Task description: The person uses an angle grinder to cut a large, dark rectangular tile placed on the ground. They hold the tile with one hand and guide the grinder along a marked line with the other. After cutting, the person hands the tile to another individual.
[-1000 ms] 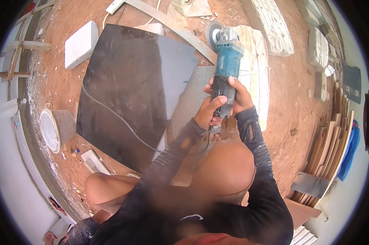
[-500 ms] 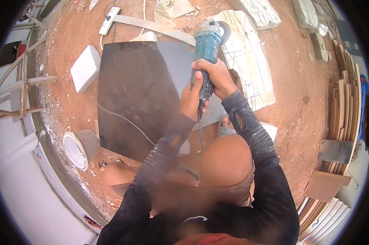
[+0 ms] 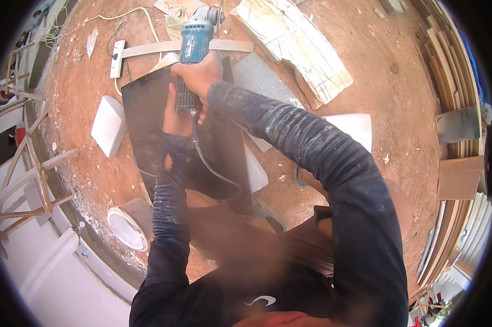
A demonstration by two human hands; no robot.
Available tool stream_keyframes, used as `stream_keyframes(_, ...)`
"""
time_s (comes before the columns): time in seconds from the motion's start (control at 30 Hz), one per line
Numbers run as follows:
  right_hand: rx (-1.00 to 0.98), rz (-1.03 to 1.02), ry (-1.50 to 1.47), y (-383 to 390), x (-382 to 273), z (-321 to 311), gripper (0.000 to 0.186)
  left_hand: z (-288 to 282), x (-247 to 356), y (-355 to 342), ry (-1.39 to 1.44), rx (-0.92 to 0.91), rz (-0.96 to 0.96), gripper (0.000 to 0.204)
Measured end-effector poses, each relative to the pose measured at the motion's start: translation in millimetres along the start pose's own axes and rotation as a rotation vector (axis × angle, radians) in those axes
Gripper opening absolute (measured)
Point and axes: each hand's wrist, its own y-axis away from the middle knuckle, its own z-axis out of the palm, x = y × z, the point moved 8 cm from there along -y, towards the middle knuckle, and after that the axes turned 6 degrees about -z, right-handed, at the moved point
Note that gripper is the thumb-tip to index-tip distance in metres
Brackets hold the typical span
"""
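Grinder [image 3: 195, 43] is grasped by the right hand [image 3: 200, 76] and left hand [image 3: 176, 118] above the dark slab [image 3: 148, 101]; positioning seems under way, steady control being called for next.

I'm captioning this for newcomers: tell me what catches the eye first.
First, the teal grinder, top left of centre, gripped by the right hand and left hand. Next, the dark slab beneath them. Then the pale block right of the grinder, bright against reddish ground.
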Motion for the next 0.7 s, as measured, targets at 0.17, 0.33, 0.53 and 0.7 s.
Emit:
stream_keyframes(0.17, 0.069, 0.075, 0.022, -25, 34, 5, 0.079, -137, 21, -58, -1.586, 0.680, 0.345, 0.063)
stream_keyframes(0.33, 0.088, 0.051, 0.111, -56, 57, -2, 0.081, -138, -17, -58, -1.787, 1.103, 0.226, 0.092)
stream_keyframes(0.53, 0.043, 0.073, 0.071, -69, 66, 10, 0.079, -144, -20, -57, -1.845, 1.111, 0.294, 0.094)
stream_keyframes(0.7, 0.047, 0.067, 0.097, -76, 70, 13, 0.079, -145, -19, -55, -1.841, 1.149, 0.416, 0.096)
